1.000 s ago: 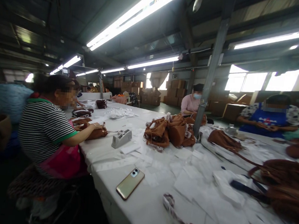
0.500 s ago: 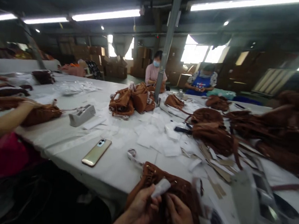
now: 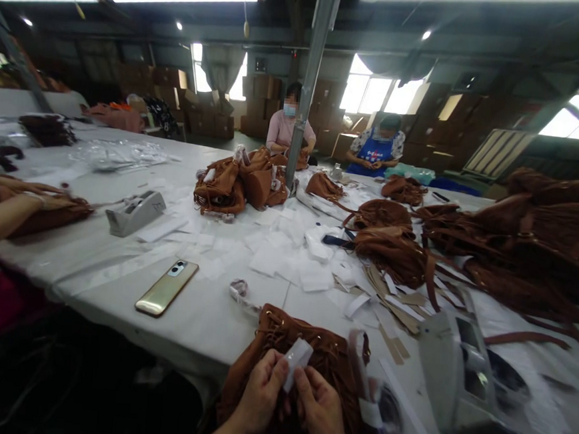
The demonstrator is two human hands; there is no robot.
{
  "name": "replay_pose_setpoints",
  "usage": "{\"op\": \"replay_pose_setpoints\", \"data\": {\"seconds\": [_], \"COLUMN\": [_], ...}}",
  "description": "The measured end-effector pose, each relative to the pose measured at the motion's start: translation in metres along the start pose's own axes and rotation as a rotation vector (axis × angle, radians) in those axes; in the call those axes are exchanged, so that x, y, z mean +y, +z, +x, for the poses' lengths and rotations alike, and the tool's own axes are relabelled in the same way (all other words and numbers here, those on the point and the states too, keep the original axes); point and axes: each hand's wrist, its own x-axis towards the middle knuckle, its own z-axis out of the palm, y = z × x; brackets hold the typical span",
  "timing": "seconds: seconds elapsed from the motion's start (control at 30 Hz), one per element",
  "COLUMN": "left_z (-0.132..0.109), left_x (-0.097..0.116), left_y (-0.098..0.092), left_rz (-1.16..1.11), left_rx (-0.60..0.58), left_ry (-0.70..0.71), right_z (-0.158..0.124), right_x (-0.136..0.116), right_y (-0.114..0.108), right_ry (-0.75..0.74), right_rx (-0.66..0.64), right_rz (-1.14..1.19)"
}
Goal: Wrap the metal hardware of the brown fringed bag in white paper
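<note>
A brown drawstring bag (image 3: 331, 354) with metal eyelets lies in front of me at the table's near edge. Over its front, my left hand (image 3: 263, 389) pinches a small white wrapping piece (image 3: 299, 355), perhaps paper or foam. The fingers of my right hand (image 3: 319, 400) close on the lower right side of the same white piece. What the wrapping covers is hidden. A wrapped strap end (image 3: 243, 293) sticks out at the bag's upper left, and a strap in clear wrap (image 3: 359, 356) lies along its right side.
A tape dispenser (image 3: 457, 377) stands close on the right, another (image 3: 137, 213) at the left. A phone (image 3: 167, 287) lies left of the bag. White sheets (image 3: 287, 250) and brown bags (image 3: 391, 252) cover the middle and right. A co-worker's arm (image 3: 3, 221) reaches in from the left.
My right hand has come up to the white wrapping and now grips it along with my left. The wrapping stands more upright. The camera view has shifted a little to the right and down.
</note>
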Motion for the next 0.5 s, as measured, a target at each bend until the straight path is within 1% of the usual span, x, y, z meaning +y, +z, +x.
{"op": "replay_pose_setpoints", "data": {"seconds": [0.1, 0.2, 0.27, 0.33, 0.43, 0.5], "left_z": [-0.001, 0.001, 0.004, 0.007, 0.009, 0.010], "left_x": [-0.002, -0.002, 0.000, 0.003, 0.009, 0.012], "left_y": [0.001, 0.003, 0.003, 0.002, -0.001, -0.003], "left_rz": [0.074, 0.122, 0.128, 0.115, 0.036, -0.052], "left_rx": [0.006, 0.004, -0.022, -0.074, -0.145, -0.181], "left_ry": [0.002, -0.028, -0.067, -0.110, -0.208, -0.288], "right_z": [-0.001, -0.006, -0.009, -0.013, -0.017, -0.017], "right_x": [0.003, 0.002, -0.002, -0.011, -0.026, -0.030], "right_y": [-0.001, -0.003, -0.009, -0.018, -0.041, -0.057], "right_ry": [-0.010, -0.004, -0.023, -0.103, -0.339, -0.488], "right_rx": [-0.021, -0.041, -0.003, 0.128, 0.439, 0.627], "right_rz": [-0.038, -0.105, -0.188, -0.326, -0.602, -0.822]}}
